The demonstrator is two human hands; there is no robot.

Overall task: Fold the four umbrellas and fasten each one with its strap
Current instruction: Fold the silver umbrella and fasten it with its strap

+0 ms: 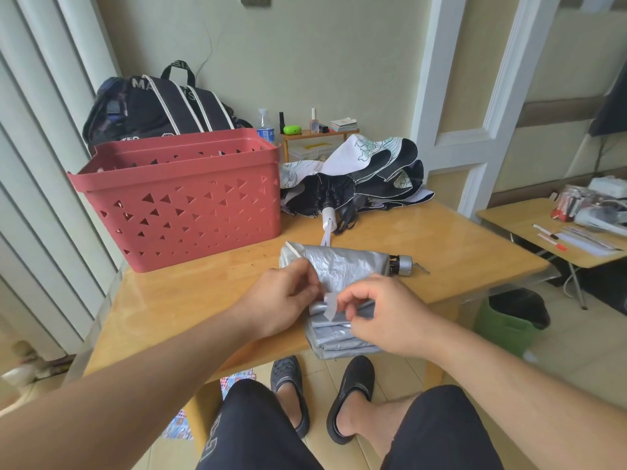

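Note:
A silver umbrella [346, 266] lies collapsed at the front edge of the wooden table [458, 252], its silver handle [402, 265] pointing right and its folded cloth hanging over the edge. My left hand [288, 300] pinches the cloth on the left side. My right hand [383, 317] grips the folded cloth and pinches the small pale strap [329, 305] between the two hands. Behind it a black-and-white umbrella [359, 178] lies loose and unfolded, its white handle [329, 217] towards me.
A red perforated basket [179, 198] stands at the table's left. A black backpack [159, 106] sits behind it. Small bottles rest on a little shelf [312, 134] at the back. A second table [556, 232] with clutter is at the right, a green bin [509, 323] beside it.

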